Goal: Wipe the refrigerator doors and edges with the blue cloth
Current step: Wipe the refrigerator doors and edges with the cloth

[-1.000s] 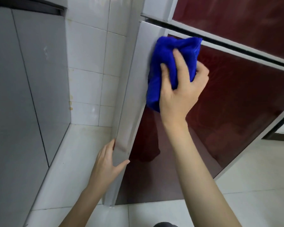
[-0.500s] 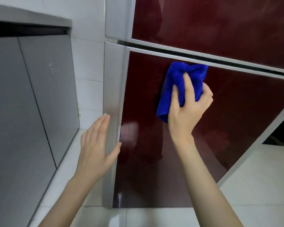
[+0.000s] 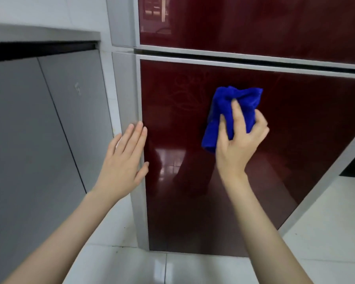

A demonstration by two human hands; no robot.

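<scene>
Both forearms bare to the frame edge — no sleeves, rings or watch on either hand [image 3: 122,165].

- Grey cabinet doors [image 3: 49,124] on the left under a grey worktop [image 3: 39,34] edge.
- White tiled wall [image 3: 47,11] behind them.
- Glossy white floor tiles [image 3: 326,232] below, catching light.

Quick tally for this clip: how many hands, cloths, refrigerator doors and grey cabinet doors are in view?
Hands: 2, left hand and right hand
Cloths: 1, blue cloth
Refrigerator doors: 2, upper door and lower door
Grey cabinet doors: 2, and
Total: 7
</scene>
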